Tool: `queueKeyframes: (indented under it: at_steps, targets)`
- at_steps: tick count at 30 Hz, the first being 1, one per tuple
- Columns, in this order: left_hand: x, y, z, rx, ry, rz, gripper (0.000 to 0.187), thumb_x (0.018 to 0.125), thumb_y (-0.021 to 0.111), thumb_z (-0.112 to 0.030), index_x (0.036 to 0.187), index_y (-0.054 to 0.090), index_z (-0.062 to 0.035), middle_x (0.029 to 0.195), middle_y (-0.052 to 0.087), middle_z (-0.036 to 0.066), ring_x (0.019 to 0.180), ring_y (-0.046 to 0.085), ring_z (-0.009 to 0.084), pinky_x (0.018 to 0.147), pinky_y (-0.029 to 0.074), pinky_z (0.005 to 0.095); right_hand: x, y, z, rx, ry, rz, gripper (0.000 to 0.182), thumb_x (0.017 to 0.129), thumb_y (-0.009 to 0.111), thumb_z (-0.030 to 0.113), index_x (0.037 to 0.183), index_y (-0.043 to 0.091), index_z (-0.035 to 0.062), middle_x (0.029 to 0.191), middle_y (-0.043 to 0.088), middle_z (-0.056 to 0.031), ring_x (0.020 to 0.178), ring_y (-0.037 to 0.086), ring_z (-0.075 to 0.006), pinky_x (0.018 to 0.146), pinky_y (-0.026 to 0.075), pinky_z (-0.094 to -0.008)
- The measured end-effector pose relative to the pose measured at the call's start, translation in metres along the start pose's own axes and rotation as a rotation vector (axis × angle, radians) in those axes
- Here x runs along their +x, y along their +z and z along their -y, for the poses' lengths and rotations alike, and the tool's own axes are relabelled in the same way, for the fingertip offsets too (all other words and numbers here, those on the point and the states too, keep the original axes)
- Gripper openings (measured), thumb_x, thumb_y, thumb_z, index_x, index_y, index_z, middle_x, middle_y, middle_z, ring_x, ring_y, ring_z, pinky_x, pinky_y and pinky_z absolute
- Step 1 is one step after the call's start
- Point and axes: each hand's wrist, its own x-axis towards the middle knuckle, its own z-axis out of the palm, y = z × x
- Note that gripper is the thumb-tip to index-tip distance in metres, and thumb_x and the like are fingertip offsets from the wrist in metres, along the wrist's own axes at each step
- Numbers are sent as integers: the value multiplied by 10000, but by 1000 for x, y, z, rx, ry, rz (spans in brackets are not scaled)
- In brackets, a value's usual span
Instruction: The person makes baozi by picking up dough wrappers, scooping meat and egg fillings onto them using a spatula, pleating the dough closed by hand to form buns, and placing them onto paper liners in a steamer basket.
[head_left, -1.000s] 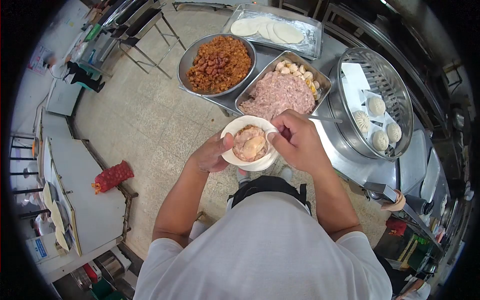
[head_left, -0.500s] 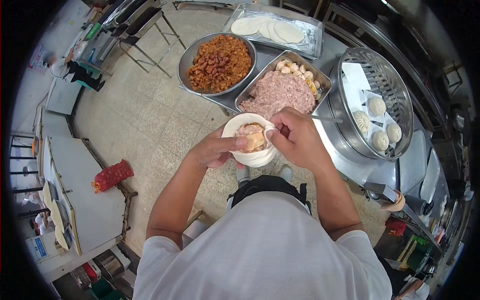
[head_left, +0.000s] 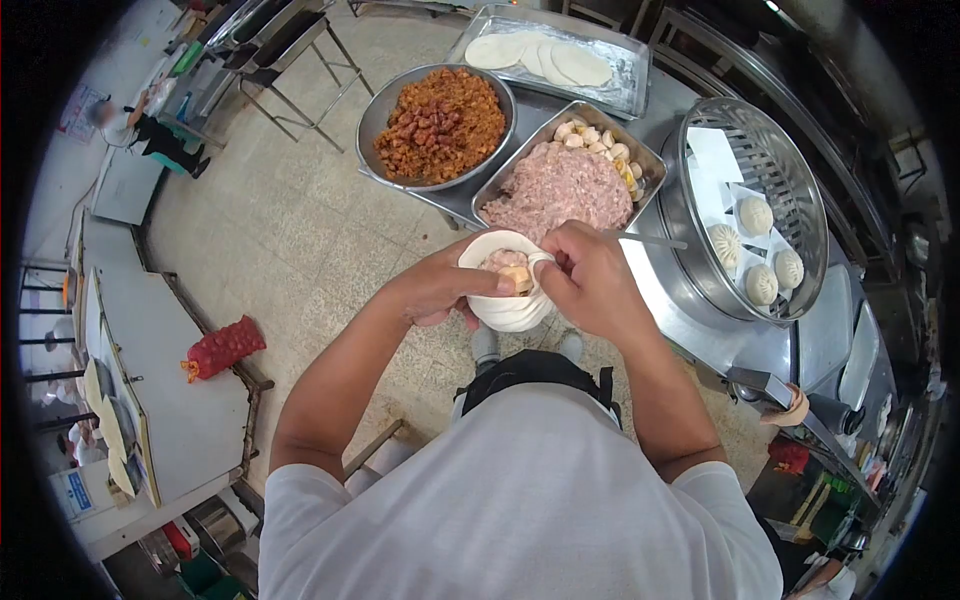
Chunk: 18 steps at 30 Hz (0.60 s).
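A partly pleated bun (head_left: pixel 513 315) of white dough is held between my two hands in front of my chest. Through its open top shows pink meat filling with a yellowish piece. My left hand (head_left: pixel 440 287) cups it from the left, the thumb laid over the filling. On the right edge, my right hand (head_left: pixel 592 277) pinches the dough rim between thumb and fingers. Just beyond the hands sits a steel tray of pink minced meat (head_left: pixel 565 185), with pale egg-like pieces (head_left: pixel 600 145) along its far side. A flat metal stick (head_left: pixel 645 238) juts out from behind my right hand.
A bowl of reddish-brown filling (head_left: pixel 437 120) stands at the back left of the table. Behind it, a metal tray (head_left: pixel 627 95) bears flat dough rounds (head_left: pixel 540 57). On the right, a steamer (head_left: pixel 680 245) holds several pleated buns (head_left: pixel 755 214) on paper. Across the room stands another person (head_left: pixel 125 130).
My left fingers have shifted around the bun, and its opening looks narrower with more of the rim gathered. My right hand stays pinched at the rim.
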Motion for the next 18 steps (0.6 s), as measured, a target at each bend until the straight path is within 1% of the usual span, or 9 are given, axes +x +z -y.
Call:
queueKeyframes:
  at_steps: [1,4,7,11,13,14,16,18]
  targets:
    - [1,0,-1,7,-26,-10,620,815,752,-232,1373,505,-127,1103,666,27,867,657,102,479,485,240,0,3,-3,-26,-35,-5,110,801,644,69,843,610,-28,784,595,-195,725,604,-387,665,477,-459]
    - [11,-2,6,40,-15,-51,597,820,744,-257,1358,521,-124,1061,672,20,823,650,86,466,462,229,-5,9,-6,-79,-51,17,113,802,649,68,848,613,-30,783,593,-197,737,607,-389,674,480,-458]
    - [9,0,3,70,-12,-56,591,818,746,-269,1349,531,-125,1027,675,12,785,641,72,447,442,225,-7,3,3,-55,-38,-5,113,795,652,64,845,614,-30,784,595,-200,740,608,-393,677,480,-461]
    - [6,-4,-6,100,-11,-3,625,821,751,-239,1373,494,-97,1070,661,27,795,642,91,492,463,227,1,-2,12,-47,36,-67,116,790,657,63,842,616,-32,793,603,-197,748,611,-397,681,481,-462]
    - [7,-7,-6,161,-33,37,622,817,760,-270,1360,509,-98,1035,666,10,766,629,72,468,427,209,3,1,0,26,83,53,121,786,655,72,831,618,-34,782,603,-200,747,614,-400,679,482,-460]
    - [8,-6,-7,162,-32,38,622,817,760,-270,1360,509,-98,1035,666,10,766,629,72,468,427,209,2,4,-2,25,83,52,121,786,655,72,831,618,-34,782,603,-200,747,614,-400,679,482,-460]
    - [11,-4,-9,204,-82,22,621,807,764,-288,1349,524,-101,1001,665,-9,746,613,56,461,408,199,1,11,-6,-23,14,12,126,779,652,83,820,620,-32,761,594,-206,732,611,-400,672,478,-466]
    - [16,-8,-5,238,-84,22,606,802,755,-291,1338,534,-116,1001,664,-9,741,605,57,458,397,206,-1,12,-6,-28,0,58,126,776,650,86,816,621,-30,754,591,-209,727,608,-402,672,476,-472]
